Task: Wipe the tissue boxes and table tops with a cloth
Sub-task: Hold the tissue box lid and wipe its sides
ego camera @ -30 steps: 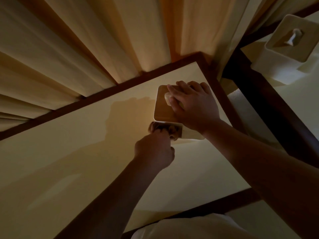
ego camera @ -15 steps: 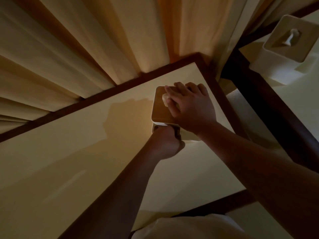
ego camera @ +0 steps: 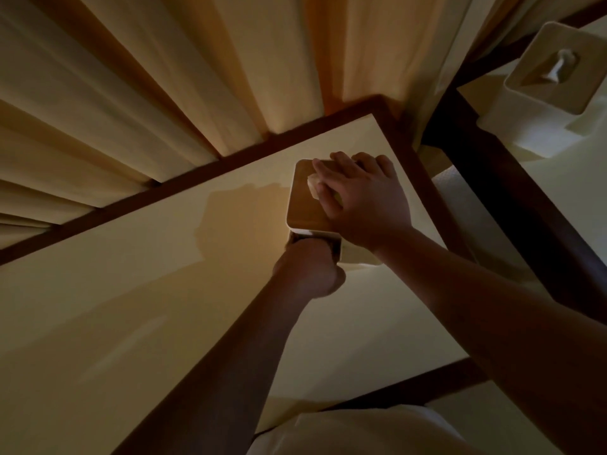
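the tissue box [ego camera: 305, 205] sits near the far right corner of the tabletop [ego camera: 131, 290]. the right hand [ego camera: 368, 205] lies flat on its lid, fingers straight. the left hand [ego camera: 308, 270] curls round the cloth [ego camera: 333, 249] against its near side. the box looks light, stiff and likely to slide, so pin it from above.

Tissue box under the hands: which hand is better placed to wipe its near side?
Left. The left hand grips the cloth against the near side of the tissue box, while the right hand rests on its top, steadying it.

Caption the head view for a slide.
The right hand rests on the tissue box while the left hand presses a cloth against its near side.
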Available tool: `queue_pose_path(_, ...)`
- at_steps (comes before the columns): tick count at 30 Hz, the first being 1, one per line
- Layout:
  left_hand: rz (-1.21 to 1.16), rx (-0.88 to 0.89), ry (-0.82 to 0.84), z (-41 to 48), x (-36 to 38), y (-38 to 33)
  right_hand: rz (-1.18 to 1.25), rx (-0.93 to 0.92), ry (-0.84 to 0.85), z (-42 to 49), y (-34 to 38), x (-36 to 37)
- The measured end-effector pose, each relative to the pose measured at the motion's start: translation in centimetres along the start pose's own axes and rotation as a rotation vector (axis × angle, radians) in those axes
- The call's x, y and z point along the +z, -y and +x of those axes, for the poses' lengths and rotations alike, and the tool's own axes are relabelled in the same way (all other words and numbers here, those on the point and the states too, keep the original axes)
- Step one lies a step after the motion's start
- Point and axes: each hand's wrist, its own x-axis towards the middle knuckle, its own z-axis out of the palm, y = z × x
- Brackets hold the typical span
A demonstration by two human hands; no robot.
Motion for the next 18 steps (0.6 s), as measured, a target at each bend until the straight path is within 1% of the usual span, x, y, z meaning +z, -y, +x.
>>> queue_pose_path(4, -0.159, 0.06, -0.049, 0.2, 0.3, 0.4, -0.021, 0.001, 0.007, 0.0, 0.2, 0.1)
queue_pose_path(7, -0.183, 0.095, -0.06, -0.4, 0.8, 0.9, -0.022, -0.002, 0.009, -0.1, 0.0, 0.2)
queue_pose_path(8, -0.153, 0.104, -0.087, -0.7, 0.8, 1.3, -0.023, -0.002, -0.001, -0.1, 0.0, 0.2)
queue_pose_path(10, -0.016, 0.09, -0.146, -1.7, 0.5, 2.0, -0.026, -0.004, -0.012, -0.1, -0.1, 0.2)
queue_pose_path(12, 0.103, 0.028, -0.223, -2.6, 0.0, 2.4, -0.025, -0.017, -0.009, 0.0, -0.2, 0.1)
queue_pose_path(13, 0.171, -0.001, -0.229, -2.8, -0.1, 2.4, -0.027, -0.025, -0.007, 0.0, -0.2, 0.1)
queue_pose_path(14, 0.205, -0.017, -0.224, -2.9, -0.2, 2.0, -0.031, -0.03, -0.005, 0.1, -0.2, 0.1)
queue_pose_path(15, 0.242, -0.035, -0.175, -2.6, 0.0, 1.6, -0.033, -0.031, -0.002, 0.1, -0.2, 0.1)
queue_pose_path(18, 0.204, -0.098, 0.024, -1.1, -0.1, -0.4, -0.029, -0.026, -0.001, 0.0, -0.1, 0.1)
